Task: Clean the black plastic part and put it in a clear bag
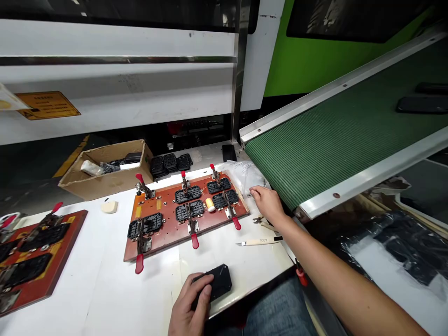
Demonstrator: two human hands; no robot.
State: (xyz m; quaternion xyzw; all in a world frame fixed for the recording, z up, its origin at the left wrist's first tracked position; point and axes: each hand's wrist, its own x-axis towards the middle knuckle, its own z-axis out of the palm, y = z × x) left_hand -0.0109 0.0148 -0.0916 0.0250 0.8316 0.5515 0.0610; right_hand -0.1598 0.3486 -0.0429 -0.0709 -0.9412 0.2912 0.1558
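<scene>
Squarely under left fingers (205, 284): black part (219, 280).

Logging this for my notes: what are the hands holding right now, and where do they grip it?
The left hand grips a black plastic part by its near end. The right hand holds nothing, resting by a clear plastic bag.

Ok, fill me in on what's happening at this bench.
A person sits at a white table. The left hand rests on a black plastic part at the near edge. The right hand reaches toward a clear plastic bag beside the green conveyor. Between them lies a brown clamp fixture holding black parts, its red-handled clamps down.
</scene>
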